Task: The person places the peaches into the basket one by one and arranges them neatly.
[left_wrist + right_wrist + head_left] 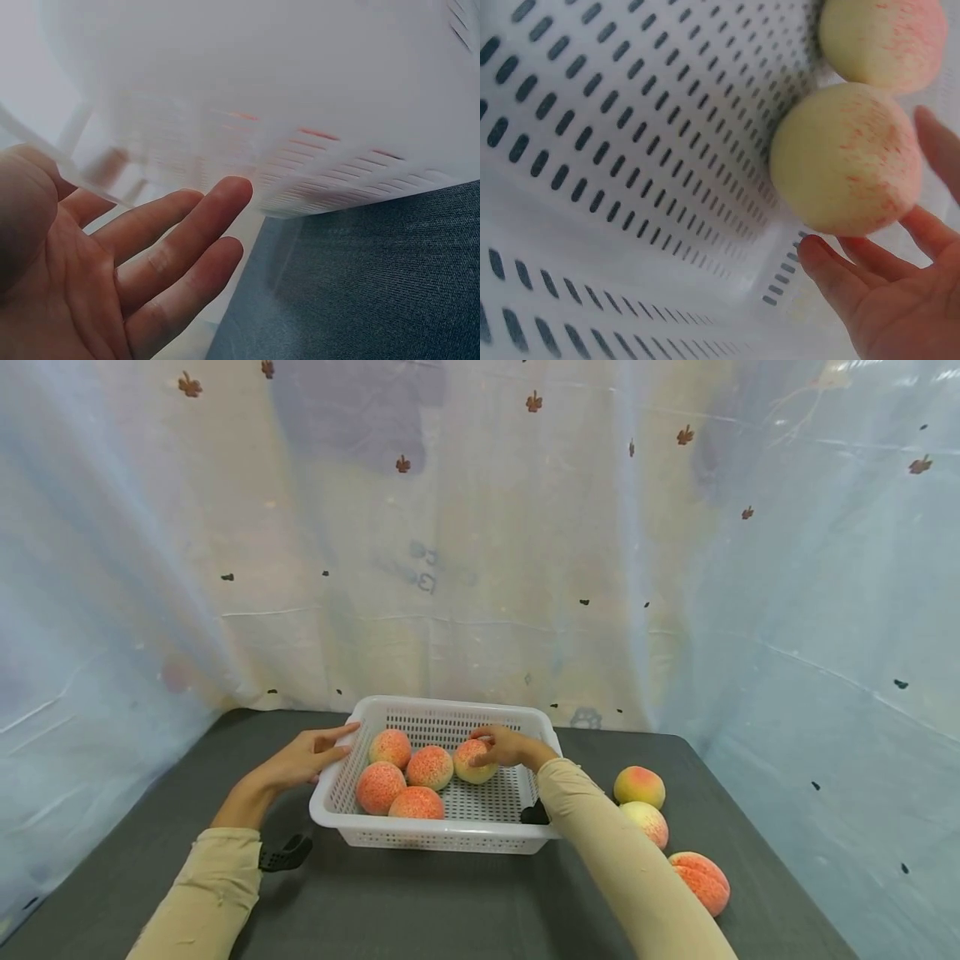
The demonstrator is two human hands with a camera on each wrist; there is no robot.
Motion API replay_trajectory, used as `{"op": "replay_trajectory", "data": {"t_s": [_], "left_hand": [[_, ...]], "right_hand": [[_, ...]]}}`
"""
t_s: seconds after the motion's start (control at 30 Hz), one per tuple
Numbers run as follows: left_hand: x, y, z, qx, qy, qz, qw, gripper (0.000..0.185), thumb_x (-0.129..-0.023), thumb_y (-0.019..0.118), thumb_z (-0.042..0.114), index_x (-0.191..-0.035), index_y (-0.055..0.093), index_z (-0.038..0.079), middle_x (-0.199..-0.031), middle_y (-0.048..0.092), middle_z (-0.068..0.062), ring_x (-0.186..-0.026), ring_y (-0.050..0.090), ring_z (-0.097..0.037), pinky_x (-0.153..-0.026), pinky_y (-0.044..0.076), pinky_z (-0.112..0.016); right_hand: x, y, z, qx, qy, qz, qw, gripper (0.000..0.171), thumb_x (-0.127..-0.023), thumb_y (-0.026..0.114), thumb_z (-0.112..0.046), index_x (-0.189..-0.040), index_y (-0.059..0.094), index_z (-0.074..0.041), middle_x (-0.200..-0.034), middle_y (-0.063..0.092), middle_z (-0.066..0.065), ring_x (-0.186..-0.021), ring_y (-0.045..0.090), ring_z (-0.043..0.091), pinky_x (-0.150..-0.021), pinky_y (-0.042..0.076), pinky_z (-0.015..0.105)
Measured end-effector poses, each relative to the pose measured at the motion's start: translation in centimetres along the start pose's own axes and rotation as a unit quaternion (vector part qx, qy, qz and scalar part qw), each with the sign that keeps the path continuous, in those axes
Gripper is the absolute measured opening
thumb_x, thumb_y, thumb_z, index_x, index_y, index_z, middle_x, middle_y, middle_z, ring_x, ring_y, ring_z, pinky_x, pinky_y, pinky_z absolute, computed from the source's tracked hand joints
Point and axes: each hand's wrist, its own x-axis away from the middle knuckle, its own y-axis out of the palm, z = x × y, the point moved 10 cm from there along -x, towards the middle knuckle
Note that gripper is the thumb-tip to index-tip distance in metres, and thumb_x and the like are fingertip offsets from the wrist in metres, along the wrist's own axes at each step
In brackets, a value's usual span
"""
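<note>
Gently now: your right hand [504, 745] cups a peach [474, 761] inside the white basket [442, 837]; your left hand [303, 759], fingers straight, steadies the rim beside it. Release low.

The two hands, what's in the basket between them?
In the head view, four peaches sit in the white basket between the left hand and the right hand, which holds a fifth peach.

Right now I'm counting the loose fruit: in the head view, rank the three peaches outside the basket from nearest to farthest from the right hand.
From the right hand, at a peach inside the basket:
1. Yellow-red peach, just right of the basket.
2. Pale peach, right below it.
3. Red peach, nearest the table's front right edge.
</note>
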Motion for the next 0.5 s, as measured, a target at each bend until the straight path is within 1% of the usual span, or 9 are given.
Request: {"op": "replay_trajectory", "data": {"t_s": [0.13,0.33,0.5], "left_hand": [[-0.1,0.0,0.0,0.0,0.002,-0.001,1.0,0.062,-0.107,0.052,0.022,-0.16,0.024,0.006,-0.14,0.052,-0.038,-0.093,0.071,-0.022,-0.071,0.062,-0.04],[-0.2,-0.1,0.1,0.003,0.007,-0.002,1.0,0.062,-0.107,0.053,0.024,-0.16,0.025,0.006,-0.142,0.05,-0.038,-0.096,0.071,-0.022,-0.072,0.062,-0.04],[-0.2,-0.2,-0.2,0.002,0.0,0.0,1.0,0.062,-0.107,0.053,0.025,-0.16,0.026,0.008,-0.142,0.051,-0.037,-0.095,0.071,-0.021,-0.072,0.062,-0.039]], "right_hand": [[0.5,-0.8,0.2,-0.004,-0.003,0.006,1.0,0.055,-0.1,0.064,-0.03,-0.149,0.049,-0.01,-0.153,0.046,0.025,-0.143,0.044,0.04,-0.112,0.044,0.053],[1.6,-2.7,0.2,-0.002,-0.014,0.028,1.0,0.054,-0.101,0.061,-0.034,-0.148,0.05,-0.009,-0.153,0.047,0.025,-0.143,0.044,0.041,-0.111,0.044,0.054],[2.4,-4.0,-0.4,-0.027,-0.023,0.031,0.999,0.055,-0.103,0.058,-0.035,-0.15,0.047,-0.01,-0.156,0.044,0.025,-0.145,0.042,0.041,-0.113,0.042,0.055]]}}
